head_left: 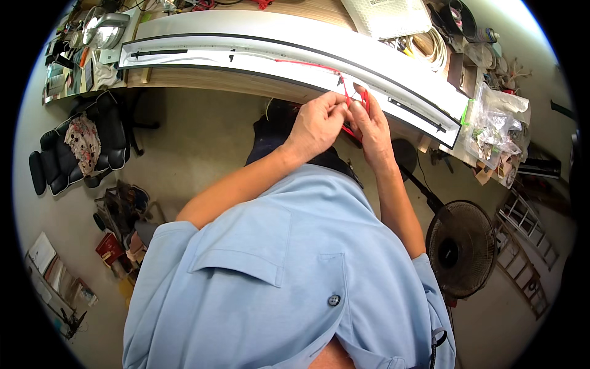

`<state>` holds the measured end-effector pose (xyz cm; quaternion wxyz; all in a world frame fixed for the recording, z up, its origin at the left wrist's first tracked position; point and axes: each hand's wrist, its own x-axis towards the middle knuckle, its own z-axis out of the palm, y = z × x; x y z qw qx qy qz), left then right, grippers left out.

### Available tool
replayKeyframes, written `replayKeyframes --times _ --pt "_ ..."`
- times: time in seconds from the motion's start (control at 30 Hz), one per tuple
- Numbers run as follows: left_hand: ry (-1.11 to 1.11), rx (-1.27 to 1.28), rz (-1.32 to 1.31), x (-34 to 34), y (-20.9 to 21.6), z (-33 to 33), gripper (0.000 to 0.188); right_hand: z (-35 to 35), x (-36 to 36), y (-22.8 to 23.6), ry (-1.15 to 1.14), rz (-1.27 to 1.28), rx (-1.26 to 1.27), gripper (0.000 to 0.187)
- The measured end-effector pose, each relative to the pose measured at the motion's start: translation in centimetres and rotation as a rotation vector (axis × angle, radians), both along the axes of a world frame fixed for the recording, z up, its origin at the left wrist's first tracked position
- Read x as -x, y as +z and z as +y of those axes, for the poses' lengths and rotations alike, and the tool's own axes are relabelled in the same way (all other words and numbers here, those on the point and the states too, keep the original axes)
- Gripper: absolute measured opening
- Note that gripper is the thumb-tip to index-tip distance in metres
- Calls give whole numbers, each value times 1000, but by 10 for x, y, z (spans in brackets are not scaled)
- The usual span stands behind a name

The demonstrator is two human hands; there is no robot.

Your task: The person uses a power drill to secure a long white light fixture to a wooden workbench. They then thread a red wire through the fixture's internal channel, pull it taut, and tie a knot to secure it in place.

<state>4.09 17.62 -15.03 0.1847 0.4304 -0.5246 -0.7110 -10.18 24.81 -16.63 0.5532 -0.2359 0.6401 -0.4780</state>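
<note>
The red wire [355, 98] is running along the long white panel [289, 52] and ending in a loop at the near edge of the wooden bench [203, 80], where both hands are meeting. The left hand [316, 123] is pinching the wire with thumb and fingertips closed on it, and the right hand [370, 126] is gripping the loop just beside it, fingers curled shut around the strand. The two hands are touching each other, hanging just over the bench edge above the person's lap.

The panel is lying lengthwise across the bench, its right end reaching close to a clear plastic bag [495, 126] of small parts. Below the bench, open floor is showing to the left of the arms, with a black chair [80, 150] well apart and a standing fan [461, 246] near the right elbow.
</note>
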Motion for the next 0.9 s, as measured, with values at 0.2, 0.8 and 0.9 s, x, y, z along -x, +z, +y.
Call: replayKeyframes --times 0.2,0.8,0.9 --pt "-110 253 -137 -10 -9 2 19 -18 -10 9 68 41 -21 57" --pt "-79 909 -495 -84 -40 -125 23 -39 -16 -13 40 698 163 20" --pt "-436 1083 -375 -102 -69 -173 38 -46 -15 -6 83 743 233 17"
